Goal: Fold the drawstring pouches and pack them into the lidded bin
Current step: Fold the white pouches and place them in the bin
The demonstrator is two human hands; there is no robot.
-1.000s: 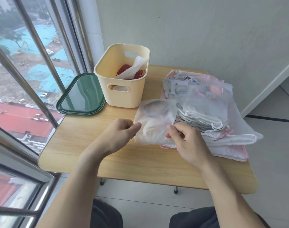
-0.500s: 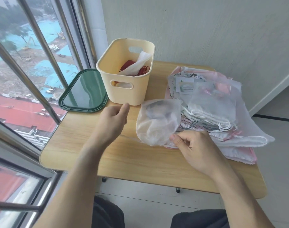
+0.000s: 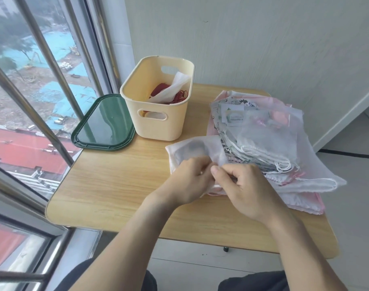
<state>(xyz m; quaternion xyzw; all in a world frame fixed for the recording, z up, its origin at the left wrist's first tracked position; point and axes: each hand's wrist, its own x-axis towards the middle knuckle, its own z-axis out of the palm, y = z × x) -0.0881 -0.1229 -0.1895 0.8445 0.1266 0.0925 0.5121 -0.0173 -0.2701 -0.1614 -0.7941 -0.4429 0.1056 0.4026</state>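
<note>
I have one sheer white pouch (image 3: 192, 150) pulled off the stack and lying on the table (image 3: 116, 192) just in front of me, at about 12 o'clock from my hands. My left hand (image 3: 187, 181) and right hand (image 3: 248, 192) meet at its near edge, and the fingers (image 3: 219, 170) of both are curled in, pinching the thin fabric between them.

To fold this well, I judge I should keep the pinch light and close to the edge, since the material looks slippery and will bunch if I grab too much. The loose cord ought to be tucked inside the fold, so it cannot snag on the rest of the pile (image 3: 263, 139), which lies touching at 2 o'clock. A flat, small packet is what I want, pressed down before lifting.

The cream bin (image 3: 158, 127) stands open at 11 o'clock with a few pouches already inside; its green lid (image 3: 103, 122) lies flat at 10 o'clock beside it, near the window (image 3: 32, 80). Most of the pile seems not yet done.
</note>
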